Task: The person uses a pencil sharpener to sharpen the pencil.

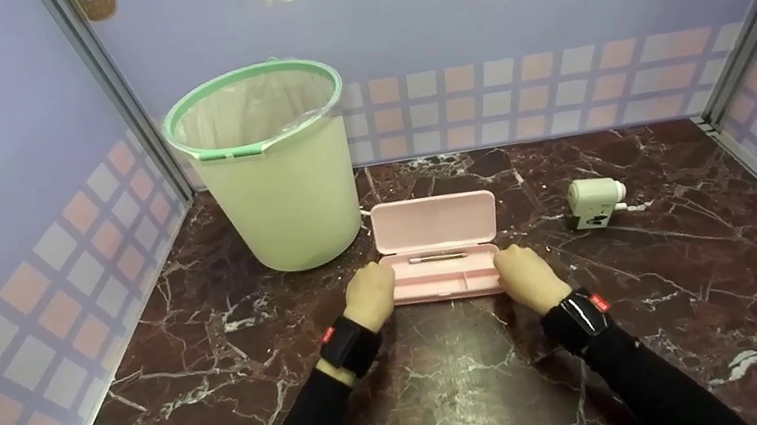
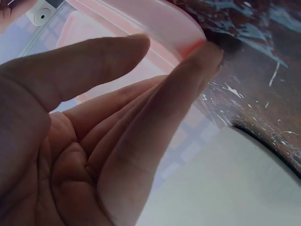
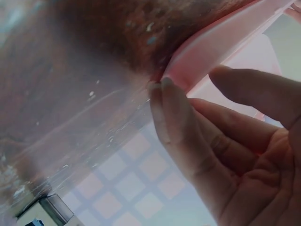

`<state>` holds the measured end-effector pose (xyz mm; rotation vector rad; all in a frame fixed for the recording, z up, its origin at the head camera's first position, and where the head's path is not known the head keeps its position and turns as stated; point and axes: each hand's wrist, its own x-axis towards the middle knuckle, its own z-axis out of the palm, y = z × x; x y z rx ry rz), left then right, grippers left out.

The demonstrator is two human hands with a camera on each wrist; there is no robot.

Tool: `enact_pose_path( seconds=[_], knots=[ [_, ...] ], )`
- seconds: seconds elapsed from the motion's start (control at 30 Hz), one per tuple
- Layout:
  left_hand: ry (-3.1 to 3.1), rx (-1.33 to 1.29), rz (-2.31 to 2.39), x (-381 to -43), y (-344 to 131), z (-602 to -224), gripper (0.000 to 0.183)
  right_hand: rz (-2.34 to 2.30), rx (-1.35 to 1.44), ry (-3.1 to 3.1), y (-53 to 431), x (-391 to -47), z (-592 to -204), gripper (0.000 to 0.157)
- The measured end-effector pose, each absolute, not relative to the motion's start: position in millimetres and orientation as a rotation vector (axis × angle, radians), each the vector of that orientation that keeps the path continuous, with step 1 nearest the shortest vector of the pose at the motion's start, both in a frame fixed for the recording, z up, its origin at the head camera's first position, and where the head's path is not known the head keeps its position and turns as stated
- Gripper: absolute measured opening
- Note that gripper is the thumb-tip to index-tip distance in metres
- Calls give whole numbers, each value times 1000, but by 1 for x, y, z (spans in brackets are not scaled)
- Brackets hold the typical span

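An open pink pencil case (image 1: 434, 223) lies on the dark marbled table, its lid tilted back away from me. In its long rear compartment rests a slim pen or pencil (image 1: 437, 258); dividers split the front part. My left hand (image 1: 370, 296) grips the left end of the case. At the opposite end, my right hand (image 1: 530, 278) holds the right edge. Seen from the left wrist, the thumb lies over the case's rim (image 2: 155, 23) with fingers against its outer side. The right wrist view shows thumb and fingers on either side of the case wall (image 3: 211, 47).
A pale green bin (image 1: 286, 204) with a plastic liner stands behind and left of the case. To the right sits a small green crank pencil sharpener (image 1: 593, 201). Patterned walls (image 1: 394, 20) enclose the table at the back and both sides.
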<state>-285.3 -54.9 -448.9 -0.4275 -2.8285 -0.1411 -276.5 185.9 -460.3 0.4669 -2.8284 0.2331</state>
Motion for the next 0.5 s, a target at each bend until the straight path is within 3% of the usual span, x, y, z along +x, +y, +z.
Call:
enact_pose_path(
  seconds=[0.5],
  knots=[
    [-2815,-436,-181,-293,-54,-440,13,192,413,-2764,182,-272,-464,9]
  ],
)
